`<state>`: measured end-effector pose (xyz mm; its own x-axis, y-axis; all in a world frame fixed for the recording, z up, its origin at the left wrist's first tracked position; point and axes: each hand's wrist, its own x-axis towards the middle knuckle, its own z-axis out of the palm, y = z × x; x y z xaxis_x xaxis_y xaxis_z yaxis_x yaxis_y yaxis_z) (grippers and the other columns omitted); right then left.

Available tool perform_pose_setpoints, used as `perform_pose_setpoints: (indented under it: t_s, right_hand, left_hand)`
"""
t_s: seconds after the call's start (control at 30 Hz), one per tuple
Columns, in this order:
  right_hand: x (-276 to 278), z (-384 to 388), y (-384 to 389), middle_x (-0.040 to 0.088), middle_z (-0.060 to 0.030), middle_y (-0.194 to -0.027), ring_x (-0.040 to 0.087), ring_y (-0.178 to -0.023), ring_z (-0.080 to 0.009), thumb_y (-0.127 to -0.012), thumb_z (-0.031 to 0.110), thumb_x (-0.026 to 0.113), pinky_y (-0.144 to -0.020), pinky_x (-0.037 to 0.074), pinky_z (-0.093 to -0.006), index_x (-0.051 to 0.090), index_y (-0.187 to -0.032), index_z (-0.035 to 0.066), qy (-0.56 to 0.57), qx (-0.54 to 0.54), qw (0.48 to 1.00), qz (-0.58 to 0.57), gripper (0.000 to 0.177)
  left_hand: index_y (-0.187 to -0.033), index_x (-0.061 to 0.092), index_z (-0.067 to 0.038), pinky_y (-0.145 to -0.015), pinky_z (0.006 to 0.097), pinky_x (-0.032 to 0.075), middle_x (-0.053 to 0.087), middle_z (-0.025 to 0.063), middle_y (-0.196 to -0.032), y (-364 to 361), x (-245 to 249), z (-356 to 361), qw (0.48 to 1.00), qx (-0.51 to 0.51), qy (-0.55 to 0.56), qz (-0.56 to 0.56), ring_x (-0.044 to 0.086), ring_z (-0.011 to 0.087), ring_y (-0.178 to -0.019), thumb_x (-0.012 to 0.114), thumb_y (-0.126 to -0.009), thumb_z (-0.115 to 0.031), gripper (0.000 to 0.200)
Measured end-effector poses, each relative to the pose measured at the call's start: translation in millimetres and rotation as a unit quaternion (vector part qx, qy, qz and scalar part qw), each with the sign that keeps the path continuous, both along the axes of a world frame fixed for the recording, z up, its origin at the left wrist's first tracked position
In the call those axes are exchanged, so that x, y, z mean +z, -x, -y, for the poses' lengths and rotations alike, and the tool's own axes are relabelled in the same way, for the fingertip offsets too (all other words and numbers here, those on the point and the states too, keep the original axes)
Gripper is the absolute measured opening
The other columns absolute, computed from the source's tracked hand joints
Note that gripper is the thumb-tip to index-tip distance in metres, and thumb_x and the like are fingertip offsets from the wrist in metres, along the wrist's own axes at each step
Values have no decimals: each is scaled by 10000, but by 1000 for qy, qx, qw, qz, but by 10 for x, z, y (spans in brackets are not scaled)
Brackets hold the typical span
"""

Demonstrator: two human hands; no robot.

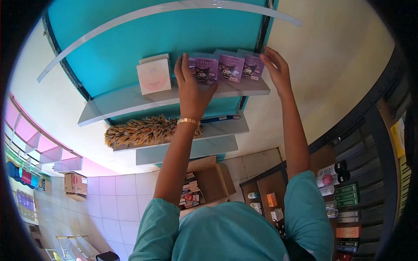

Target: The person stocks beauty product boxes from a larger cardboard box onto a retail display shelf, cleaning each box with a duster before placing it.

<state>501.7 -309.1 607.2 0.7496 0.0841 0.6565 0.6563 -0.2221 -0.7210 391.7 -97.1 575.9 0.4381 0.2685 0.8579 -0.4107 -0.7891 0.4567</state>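
Note:
Three purple boxes with a cartoon character on the front stand side by side on the top shelf [130,104]. My left hand [193,95] is around the leftmost purple box [205,69], fingers along its left side and thumb at its lower right corner. Beside it stands the middle purple box [230,67], slightly angled. At the right end, my right hand [277,71] is raised with fingers apart, its fingertips right at the edge of the rightmost purple box [251,68]. A white and pale pink box [154,77] leans upright to the left of my left hand.
A fluffy brown duster [141,132] lies on the shelf below. On the tiled floor is an open cardboard box [223,178] with many small packs. To the right, a dark rack holds bottles and green boxes [347,194]. A curved pale shelf edge [152,13] spans overhead.

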Motion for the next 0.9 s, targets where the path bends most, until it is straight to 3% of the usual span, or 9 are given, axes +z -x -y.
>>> perform_pose_setpoints:
  t_s: [0.1, 0.17, 0.3, 0.4, 0.6, 0.73, 0.83, 0.87, 0.9]
  right_hand:
    - [-179, 57, 1, 553, -128, -1020, 525, -964, -209, -719, 291, 684, -819, 410, -305, 444, -1210, 66, -86, 44, 987, -128, 591]
    - [-283, 68, 5, 555, -139, -1003, 526, -964, -210, -722, 257, 684, -827, 409, -304, 366, -1260, 46, -119, 72, 976, -167, 660]
    - [-469, 92, -43, 556, -156, -992, 534, -959, -214, -700, 187, 703, -832, 414, -318, 255, -1300, -2, -141, 108, 973, -145, 772]
    - [-547, 100, -71, 557, -166, -998, 540, -954, -211, -677, 115, 717, -838, 416, -322, 214, -1312, -5, -151, 124, 971, -138, 819]
    - [-547, 59, -3, 551, -183, -1013, 540, -966, -212, -659, 66, 725, -853, 413, -326, 93, -1339, 16, -147, 115, 974, -129, 929]
    - [-562, 74, -3, 541, -185, -1033, 525, -993, -217, -668, 75, 719, -862, 407, -324, 62, -1343, 25, -147, 130, 972, -128, 944]
    - [-593, 83, 47, 518, -185, -1074, 513, -997, -215, -706, 75, 680, -860, 407, -318, 91, -1343, 36, -194, 54, 975, -98, 869]
    - [-649, 138, 96, 514, -173, -1086, 517, -986, -210, -733, 100, 657, -862, 401, -324, 115, -1336, 44, -237, 44, 967, -81, 813]
    - [-729, 201, 181, 510, -161, -1097, 521, -975, -205, -761, 125, 634, -863, 395, -331, 140, -1330, 52, -281, 35, 957, -65, 758]
  left_hand:
    - [-1176, 441, -56, -949, 428, 304, 343, 176, -1258, 280, -242, 80, 996, -17, -19, 86, 389, 355, -1120, 689, -650, -95, 583]
    - [-1050, 543, -68, -938, 431, 313, 409, 171, -1214, 618, -525, 218, 994, -67, -61, 68, 393, 342, -1125, 677, -647, -77, 425]
    - [-982, 572, -107, -861, 410, 404, 469, 125, -1131, 1080, -1225, 361, 956, -254, -131, -72, 457, 322, -1072, 631, -646, -38, 348]
    - [-981, 570, -115, -845, 410, 415, 478, 123, -1110, 1312, -1667, 258, 938, -295, -75, -165, 467, 308, -1058, 623, -643, -39, 350]
    - [-998, 552, -67, -769, 339, 474, 469, 133, -1130, 1782, -2553, -246, 917, -245, 7, -313, 480, 317, -1036, 609, -698, -43, 306]
    - [-1010, 548, -65, -769, 331, 469, 476, 136, -1116, 2125, -2683, -417, 911, -181, 35, -369, 484, 297, -1033, 609, -719, -74, 297]
    - [-1000, 543, -63, -791, 346, 444, 516, 133, -1040, 2328, -3066, -510, 895, -136, 80, -416, 502, 300, -994, 610, -733, -126, 282]
    - [-1005, 534, -56, -817, 358, 425, 537, 138, -990, 2445, -3275, -547, 882, -116, 93, -447, 516, 318, -964, 604, -742, -152, 288]
    - [-1011, 532, -56, -801, 358, 431, 557, 137, -963, 2612, -3818, -648, 854, -119, 154, -482, 533, 319, -933, 610, -742, -169, 302]
